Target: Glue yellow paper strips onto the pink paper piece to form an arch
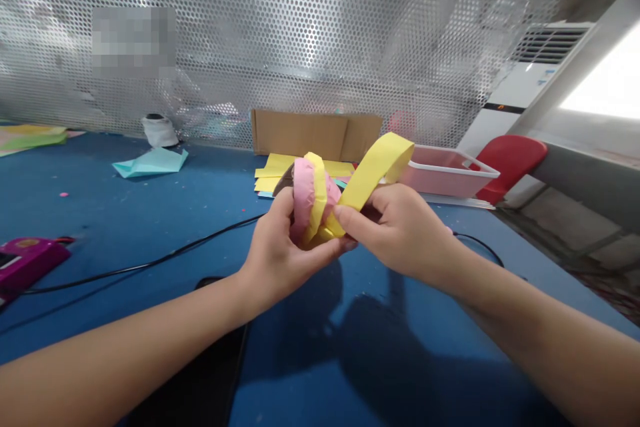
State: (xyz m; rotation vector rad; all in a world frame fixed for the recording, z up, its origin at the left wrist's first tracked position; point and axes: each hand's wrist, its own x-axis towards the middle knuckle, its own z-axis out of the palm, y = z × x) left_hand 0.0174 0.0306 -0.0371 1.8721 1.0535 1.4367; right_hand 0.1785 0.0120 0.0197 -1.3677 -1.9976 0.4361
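Note:
Between my hands, above the blue table, is a rounded pink paper craft piece point(303, 193) with a yellow paper band around it. My left hand point(277, 240) is closed around its left side and underside, the thumb along the bottom. My right hand point(395, 227) pinches a yellow paper strip point(373, 173) against the right side of the piece. The strip's free part rises up and to the right and curls over at its end. Some of my right fingers are hidden behind the strip.
Behind my hands lie yellow paper sheets point(280, 165), a cardboard piece point(300, 133) and a white-rimmed basket point(450, 170). Folded turquoise paper point(151, 163) sits at the left. A purple device point(30, 260) has a black cable point(165, 257) running near it. A black flat object point(200, 373) lies under my left forearm.

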